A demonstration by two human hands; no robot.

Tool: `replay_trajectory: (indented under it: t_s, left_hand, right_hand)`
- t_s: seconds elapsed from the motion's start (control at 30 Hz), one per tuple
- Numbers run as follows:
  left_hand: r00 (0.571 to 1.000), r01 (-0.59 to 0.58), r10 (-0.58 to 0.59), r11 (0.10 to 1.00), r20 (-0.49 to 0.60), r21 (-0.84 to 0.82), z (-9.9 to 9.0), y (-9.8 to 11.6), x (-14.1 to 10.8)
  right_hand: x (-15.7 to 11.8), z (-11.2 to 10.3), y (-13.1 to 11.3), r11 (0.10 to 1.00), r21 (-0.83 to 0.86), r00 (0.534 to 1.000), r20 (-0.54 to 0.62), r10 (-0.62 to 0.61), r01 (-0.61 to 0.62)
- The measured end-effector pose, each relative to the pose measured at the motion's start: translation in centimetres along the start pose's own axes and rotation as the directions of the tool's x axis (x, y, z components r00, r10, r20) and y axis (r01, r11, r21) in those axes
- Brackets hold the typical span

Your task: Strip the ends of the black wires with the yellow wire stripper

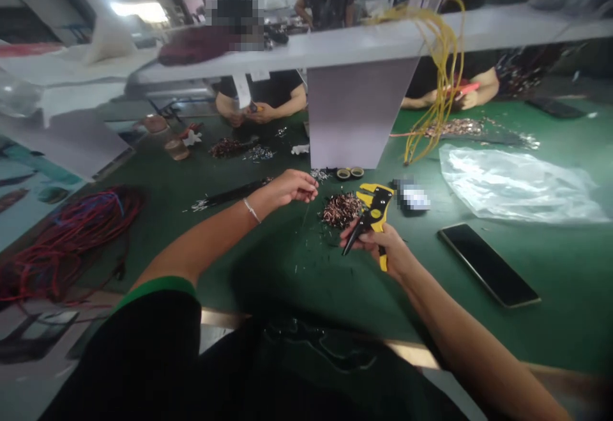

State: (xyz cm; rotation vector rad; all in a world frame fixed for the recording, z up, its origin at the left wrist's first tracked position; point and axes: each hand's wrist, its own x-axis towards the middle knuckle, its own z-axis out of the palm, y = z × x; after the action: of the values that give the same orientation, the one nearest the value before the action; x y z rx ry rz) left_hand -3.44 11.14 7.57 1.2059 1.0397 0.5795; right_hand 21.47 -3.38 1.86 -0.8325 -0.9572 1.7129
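My right hand [378,245] is wrapped round the handles of a yellow and black wire stripper [376,210], whose jaws point up and left. Just left of the tool lies a pile of short dark and copper-coloured pieces [341,209] on the green table [268,267]. My left hand [299,186] is above the table, left of the pile, with its fingers pinched together; anything between them is too small to make out. Small white pieces [320,174] lie just beyond its fingertips. Behind my left wrist is a bundle of dark wires [230,195] with pale ends.
Red and blue cables [71,236] are heaped at left. A phone [488,264] and a clear plastic bag [512,184] lie at right. Two tape rolls [350,173] sit by a white partition [357,114]. Yellow wires [438,76] hang from the shelf. Several people are across the table.
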Motion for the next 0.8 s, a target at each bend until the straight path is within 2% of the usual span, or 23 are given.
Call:
replay_trajectory:
  t_s: [0.2,0.4,0.5,0.7,0.8]
  left_hand:
    - [0.998,0.067,-0.065,0.994,0.024,-0.091,3.8,-1.3,3.2]
    - [0.998,0.063,-0.062,0.989,0.008,-0.133,7.0,-1.8,4.0]
    - [0.998,0.059,-0.060,0.988,0.001,-0.141,7.3,-1.5,3.9]
    - [0.995,0.087,-0.092,0.982,-0.027,-0.168,6.2,-0.6,3.3]
    - [0.995,0.088,-0.094,0.978,-0.025,-0.189,6.4,-0.6,3.0]
  right_hand:
    - [0.2,0.2,-0.4,0.998,0.053,0.999,0.041,-0.028,0.026]
    - [0.6,0.4,0.2,0.996,0.091,0.998,0.059,-0.016,0.010]
    - [0.8,0.0,0.1,0.997,0.072,0.998,0.047,-0.042,0.039]
    - [1.1,-0.5,-0.5,0.993,0.077,0.996,0.019,-0.091,0.089]
    - [1.1,-0.3,-0.4,0.993,0.073,0.996,0.009,-0.091,0.090]
